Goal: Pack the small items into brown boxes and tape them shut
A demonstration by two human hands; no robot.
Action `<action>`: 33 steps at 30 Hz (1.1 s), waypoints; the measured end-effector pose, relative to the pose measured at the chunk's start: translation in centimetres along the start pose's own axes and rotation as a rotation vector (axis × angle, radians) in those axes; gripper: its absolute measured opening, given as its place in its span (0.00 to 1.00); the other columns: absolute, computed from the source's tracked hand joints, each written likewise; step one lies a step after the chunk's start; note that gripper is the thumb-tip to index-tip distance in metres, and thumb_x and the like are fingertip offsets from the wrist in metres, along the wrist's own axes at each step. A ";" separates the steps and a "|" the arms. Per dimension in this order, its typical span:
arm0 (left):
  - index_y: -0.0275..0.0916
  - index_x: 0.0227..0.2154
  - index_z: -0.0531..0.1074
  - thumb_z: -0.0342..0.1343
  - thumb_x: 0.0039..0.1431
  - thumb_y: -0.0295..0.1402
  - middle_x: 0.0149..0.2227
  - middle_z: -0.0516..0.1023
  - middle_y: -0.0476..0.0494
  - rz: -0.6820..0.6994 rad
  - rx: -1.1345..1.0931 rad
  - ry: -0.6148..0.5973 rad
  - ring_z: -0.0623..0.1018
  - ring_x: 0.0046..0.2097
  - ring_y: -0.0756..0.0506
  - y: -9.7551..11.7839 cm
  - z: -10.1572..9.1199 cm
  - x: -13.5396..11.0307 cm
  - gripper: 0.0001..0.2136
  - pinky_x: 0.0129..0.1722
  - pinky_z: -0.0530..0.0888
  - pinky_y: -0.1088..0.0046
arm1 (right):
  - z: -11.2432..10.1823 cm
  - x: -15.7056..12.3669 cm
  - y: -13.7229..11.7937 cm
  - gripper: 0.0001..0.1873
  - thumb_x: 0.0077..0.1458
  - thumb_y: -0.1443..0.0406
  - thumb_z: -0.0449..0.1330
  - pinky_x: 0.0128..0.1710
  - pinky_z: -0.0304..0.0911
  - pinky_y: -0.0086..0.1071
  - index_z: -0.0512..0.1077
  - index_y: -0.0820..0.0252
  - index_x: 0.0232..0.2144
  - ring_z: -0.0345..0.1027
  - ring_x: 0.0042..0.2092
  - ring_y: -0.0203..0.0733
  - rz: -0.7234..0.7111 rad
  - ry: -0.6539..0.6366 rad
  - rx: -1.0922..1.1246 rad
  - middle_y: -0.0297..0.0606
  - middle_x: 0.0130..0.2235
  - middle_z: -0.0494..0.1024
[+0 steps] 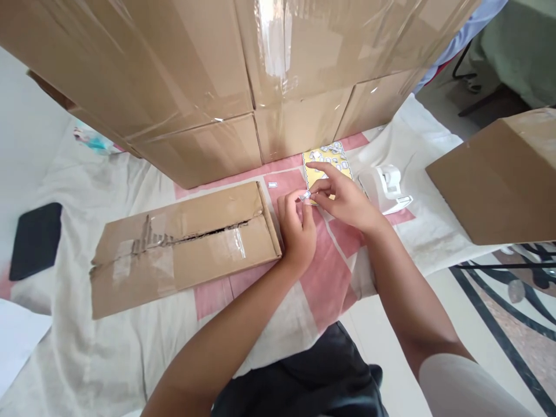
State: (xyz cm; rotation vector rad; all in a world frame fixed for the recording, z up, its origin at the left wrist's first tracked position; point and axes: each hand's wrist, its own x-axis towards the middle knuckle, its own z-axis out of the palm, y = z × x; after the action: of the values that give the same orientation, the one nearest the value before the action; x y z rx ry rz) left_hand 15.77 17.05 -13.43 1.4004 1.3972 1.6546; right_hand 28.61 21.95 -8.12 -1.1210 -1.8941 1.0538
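My left hand (297,229) is closed, its thumb and fingertips pinching a small white paper piece with a bluish edge (306,196). From the right, my right hand (343,197) meets it with thumb and fingers pinched at that same piece, its index finger raised. Behind the right hand lies a yellow card (306,157) with a scalloped border, partly covered, bearing several small white pieces. A similar loose piece (273,185) rests on the cloth left of the card. Just right of my right hand stands a white tape dispenser (380,188) with a roll in it.
A long, taped cardboard box (186,249) with a torn seam lies left of my hands. Large stacked cartons (260,75) wall off the back. Another carton (490,185) stands at the right. A dark flat object (37,240) lies far left on the bed cloth (104,353).
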 end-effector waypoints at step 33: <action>0.41 0.41 0.73 0.52 0.68 0.42 0.41 0.81 0.40 -0.217 -0.110 0.062 0.80 0.45 0.42 0.0 0.3 -0.2 0.11 0.46 0.77 0.64 | -0.4 0.5 1.8 0.17 0.59 0.53 0.68 0.31 0.60 0.28 0.77 0.62 0.30 0.66 0.29 0.34 0.125 -0.131 0.274 0.34 0.30 0.78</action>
State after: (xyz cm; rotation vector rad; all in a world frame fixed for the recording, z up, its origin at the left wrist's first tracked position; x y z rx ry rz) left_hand 16.10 16.99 -13.51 1.1037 1.4147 1.6188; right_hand 29.39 23.11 -9.46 -1.0426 -1.7287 1.4398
